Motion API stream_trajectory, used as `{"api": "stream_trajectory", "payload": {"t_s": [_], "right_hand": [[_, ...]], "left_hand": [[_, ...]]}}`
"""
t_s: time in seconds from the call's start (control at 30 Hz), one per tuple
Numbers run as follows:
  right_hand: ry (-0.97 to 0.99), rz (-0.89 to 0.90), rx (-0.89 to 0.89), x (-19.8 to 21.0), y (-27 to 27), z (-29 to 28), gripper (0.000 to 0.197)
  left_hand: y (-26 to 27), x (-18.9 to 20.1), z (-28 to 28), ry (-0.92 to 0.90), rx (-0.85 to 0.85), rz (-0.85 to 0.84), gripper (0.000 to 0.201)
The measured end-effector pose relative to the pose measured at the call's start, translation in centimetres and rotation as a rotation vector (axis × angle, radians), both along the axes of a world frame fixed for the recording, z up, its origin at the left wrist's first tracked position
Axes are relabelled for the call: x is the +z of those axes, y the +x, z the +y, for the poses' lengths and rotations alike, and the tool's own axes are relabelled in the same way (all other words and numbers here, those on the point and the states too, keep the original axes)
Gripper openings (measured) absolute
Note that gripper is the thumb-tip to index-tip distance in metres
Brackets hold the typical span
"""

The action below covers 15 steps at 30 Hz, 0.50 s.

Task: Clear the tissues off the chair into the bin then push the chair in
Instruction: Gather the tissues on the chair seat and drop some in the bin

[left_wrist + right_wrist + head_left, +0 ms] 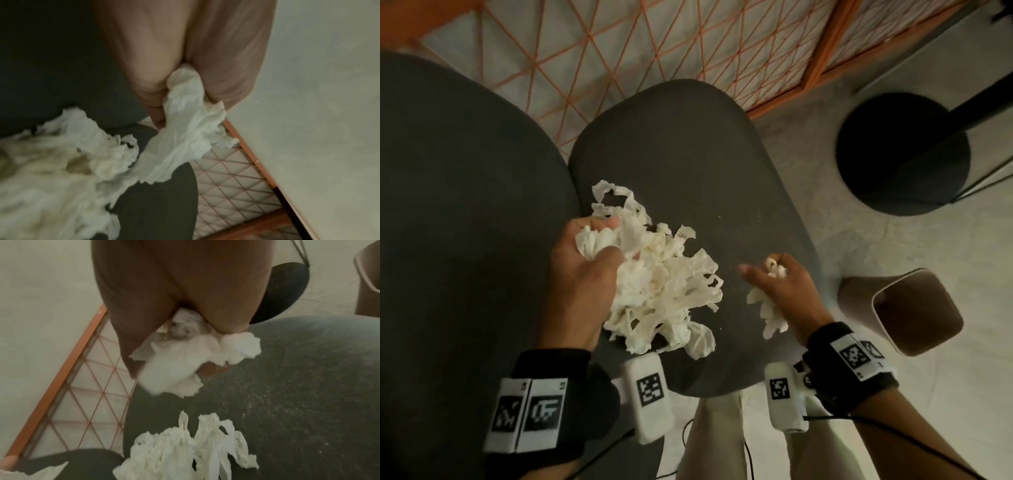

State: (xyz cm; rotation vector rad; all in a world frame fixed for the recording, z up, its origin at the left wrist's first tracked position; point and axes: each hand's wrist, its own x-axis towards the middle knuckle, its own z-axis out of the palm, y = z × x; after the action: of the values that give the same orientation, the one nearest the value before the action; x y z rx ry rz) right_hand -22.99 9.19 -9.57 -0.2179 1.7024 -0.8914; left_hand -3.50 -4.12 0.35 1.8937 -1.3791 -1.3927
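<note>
White tissues (664, 294) lie heaped on the near part of the chair (688, 154) seat, so you're mid-gather. Your left hand (582, 270) curls round a wad at the heap's edge; your right hand (780, 284) clutches a smaller wad. Next, carry both right to the bin (859, 291) beside the chair.

- the tissues (661, 284) i'm gathering are thin, crinkled white paper
- the chair (688, 154) seat looks like matt dark cloth, flecked with pale lint
- the bin (859, 294) beside me looks like smooth matt beige plastic
</note>
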Motion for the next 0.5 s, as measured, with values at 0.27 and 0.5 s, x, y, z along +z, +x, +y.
{"api": "stream_trajectory", "payload": {"t_s": [0.27, 0.5], "right_hand": [[-0.060, 0.019, -0.238, -1.5, -5.3, 7.7, 0.032], [-0.037, 0.015, -0.564, -3.0, -10.3, 18.3, 0.025]], "left_hand": [[-10.1, -1.8, 5.8, 0.069, -0.315, 0.087, 0.030], [-21.0, -5.2, 15.8, 0.123, -0.683, 0.116, 0.022]]}}
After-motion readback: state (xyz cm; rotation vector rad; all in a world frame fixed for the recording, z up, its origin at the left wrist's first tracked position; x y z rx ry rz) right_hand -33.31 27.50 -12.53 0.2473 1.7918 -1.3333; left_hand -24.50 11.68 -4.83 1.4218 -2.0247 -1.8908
